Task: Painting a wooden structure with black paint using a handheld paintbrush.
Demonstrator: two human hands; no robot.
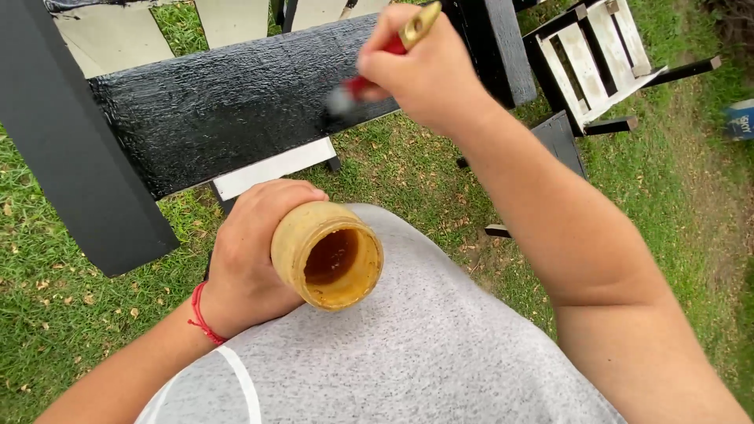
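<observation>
My right hand (428,71) is shut on a paintbrush (369,74) with a red handle and a brass-coloured end. Its blurred bristles touch the wet black plank (228,106) of a wooden frame. My left hand (251,259) grips a yellowish, paint-stained cup (326,255) held against my grey shirt, its open mouth turned toward me. A red string bracelet (200,314) circles my left wrist.
A black post (71,149) slants down at the left. Unpainted pale boards (110,35) show behind the black plank. Another part-painted wooden piece (597,55) lies on the grass at the upper right. A blue container (740,119) sits at the right edge.
</observation>
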